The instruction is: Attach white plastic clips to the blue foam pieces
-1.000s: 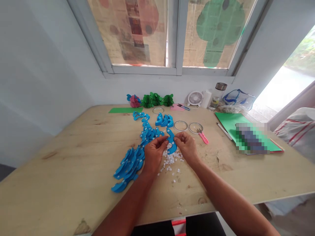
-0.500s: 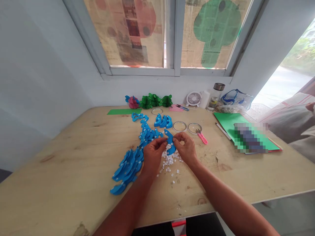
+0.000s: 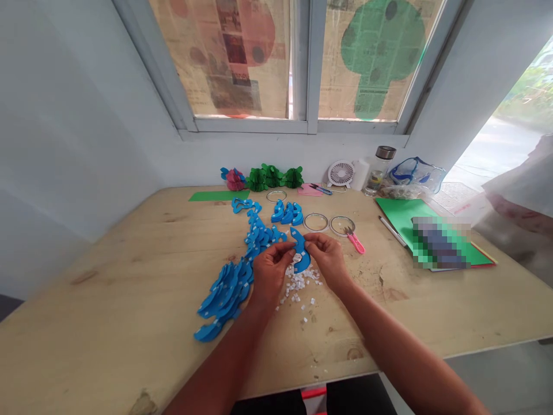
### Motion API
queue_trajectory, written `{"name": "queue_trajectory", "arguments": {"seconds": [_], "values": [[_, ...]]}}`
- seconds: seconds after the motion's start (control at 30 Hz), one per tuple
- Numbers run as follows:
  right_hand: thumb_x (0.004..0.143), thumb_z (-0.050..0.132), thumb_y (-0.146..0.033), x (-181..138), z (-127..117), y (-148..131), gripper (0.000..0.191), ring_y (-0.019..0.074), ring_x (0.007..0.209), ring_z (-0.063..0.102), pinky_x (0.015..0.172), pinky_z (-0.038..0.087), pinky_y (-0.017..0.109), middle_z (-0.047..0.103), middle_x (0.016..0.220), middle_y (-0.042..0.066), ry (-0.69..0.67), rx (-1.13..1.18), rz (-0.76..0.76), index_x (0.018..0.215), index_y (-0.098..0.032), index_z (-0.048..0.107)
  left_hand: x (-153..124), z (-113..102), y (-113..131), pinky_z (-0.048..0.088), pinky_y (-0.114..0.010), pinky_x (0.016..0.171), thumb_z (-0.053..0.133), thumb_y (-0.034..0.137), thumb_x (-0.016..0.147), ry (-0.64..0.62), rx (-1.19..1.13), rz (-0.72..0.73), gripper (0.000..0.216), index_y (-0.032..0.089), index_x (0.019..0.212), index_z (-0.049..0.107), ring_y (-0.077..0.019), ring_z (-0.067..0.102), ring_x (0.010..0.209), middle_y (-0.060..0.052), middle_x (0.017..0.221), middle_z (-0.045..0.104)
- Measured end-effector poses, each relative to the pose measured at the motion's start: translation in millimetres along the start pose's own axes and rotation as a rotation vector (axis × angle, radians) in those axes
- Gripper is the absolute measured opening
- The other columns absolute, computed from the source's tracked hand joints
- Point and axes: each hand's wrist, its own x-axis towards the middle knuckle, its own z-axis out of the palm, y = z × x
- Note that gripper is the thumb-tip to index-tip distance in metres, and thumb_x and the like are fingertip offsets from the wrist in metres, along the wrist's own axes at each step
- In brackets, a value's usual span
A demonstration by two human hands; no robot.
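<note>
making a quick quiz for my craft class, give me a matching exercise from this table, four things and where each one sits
Things:
1. blue paper piece
2. pink snips
3. small fan
4. white scraps

Places:
A. at the back by the wall
B. pinched between the left hand and right hand
C. strewn on the table just below the hands
D. on the table right of the hands

Pairs: 1-B, 2-D, 3-A, 4-C

A big wooden table (image 3: 108, 276) fills the room. At 12 o'clock, a window (image 3: 302, 63). White walls (image 3: 56, 144). Bright daylight at 3 o'clock.
</note>
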Motion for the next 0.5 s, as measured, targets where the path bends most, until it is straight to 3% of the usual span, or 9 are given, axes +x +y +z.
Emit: {"name": "queue_trajectory", "arguments": {"seconds": [0.27, 0.5], "values": [[0.066, 0.061, -0.029, -0.8, 0.0, -4.7, 0.012, 0.0108, 0.050, 0.051, 0.046, 0.041, 0.021, 0.059, 0.057, -0.002, 0.015, 0.002, 0.015, 0.068, -0.017, 0.060, -0.5, 0.1, -0.3, 0.050, -0.030, 0.072, 0.067, 0.028, 0.063, -0.053, 0.057, 0.021, 0.021, 0.016, 0.079, 0.070, -0.0173, 0.063, 0.072, -0.005, 0.077, 0.071], [0.066, 0.060, -0.030, -1.3, 0.2, -6.6, 0.014, 0.0107, 0.052, 0.050, 0.048, 0.040, 0.022, 0.060, 0.061, -0.002, 0.009, -0.004, 0.008, 0.072, -0.017, 0.061, -1.7, 2.4, 1.4, 0.052, -0.031, 0.068, 0.067, 0.024, 0.061, -0.053, 0.098, 0.052, 0.016, 0.016, 0.075, 0.070, -0.0178, 0.064, 0.068, -0.004, 0.072, 0.070]]}}
